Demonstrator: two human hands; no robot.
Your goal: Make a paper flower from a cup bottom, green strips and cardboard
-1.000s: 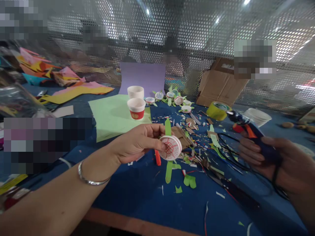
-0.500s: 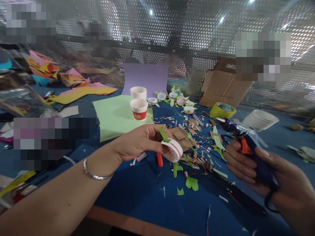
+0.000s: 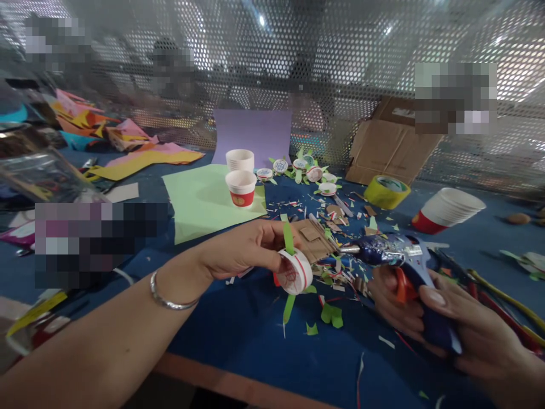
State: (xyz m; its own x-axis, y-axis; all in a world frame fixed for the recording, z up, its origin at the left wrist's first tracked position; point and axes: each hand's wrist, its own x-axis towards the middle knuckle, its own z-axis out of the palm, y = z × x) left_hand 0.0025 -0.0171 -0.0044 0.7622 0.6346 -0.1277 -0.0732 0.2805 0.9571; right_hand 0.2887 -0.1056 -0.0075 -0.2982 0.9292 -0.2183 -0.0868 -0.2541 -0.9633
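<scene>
Pinches cut cup base [image 3: 295, 272] in left hand [image 3: 247, 250] fingertips, held above blue table [image 3: 238, 335], green paper strips [image 3: 288, 237] sticking out top and bottom. Grips glue gun [image 3: 395, 254] in right hand [image 3: 430, 321], fingers wrapped round handle, one on orange trigger. Points nozzle left, near cup base, not touching. Under that gap: cardboard scraps [image 3: 313, 237] and paper clippings [image 3: 332, 313] all over the table. Farther back: paper cup [image 3: 240, 188] on light green sheet [image 3: 196, 204], cup stack [image 3: 239, 159] just behind, purple sheet [image 3: 253, 136] upright against perforated screen [image 3: 340, 68]. Right of those: finished pieces [image 3: 300, 168], cardboard box [image 3: 389, 147], yellow tape roll [image 3: 386, 192], tipped cup stack [image 3: 447, 209].
</scene>
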